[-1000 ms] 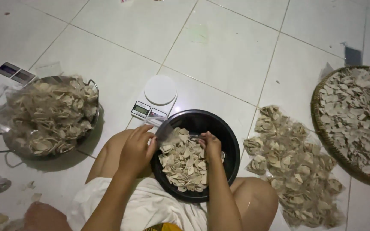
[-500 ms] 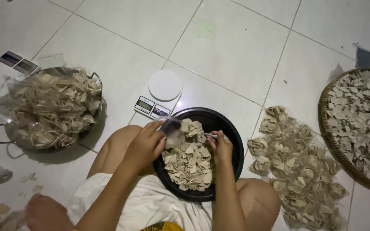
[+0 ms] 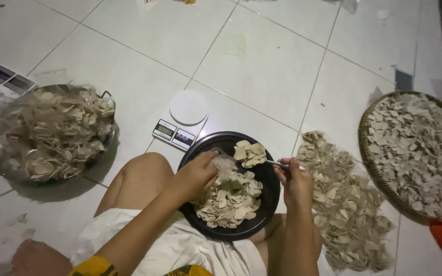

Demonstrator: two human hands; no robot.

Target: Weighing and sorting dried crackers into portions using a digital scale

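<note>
Left hand (image 3: 198,176) closed on a small clear bag (image 3: 224,166) over the black tray (image 3: 269,197) of chips (image 3: 228,199); right hand (image 3: 295,181) grips a thin metal tool (image 3: 277,163). The tray is about half covered. Filled bags lie heaped on the floor to the right (image 3: 344,204) and in a metal pan (image 3: 52,133).

both hands forward, fingers curled
left hand (image 3: 196,174) and right hand (image 3: 293,180) closed in grips, forearms angled inward.

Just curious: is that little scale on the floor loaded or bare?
Bare. The scale's round white platter shows nothing on it; it sits on the tiles just beyond the black pan.
</note>
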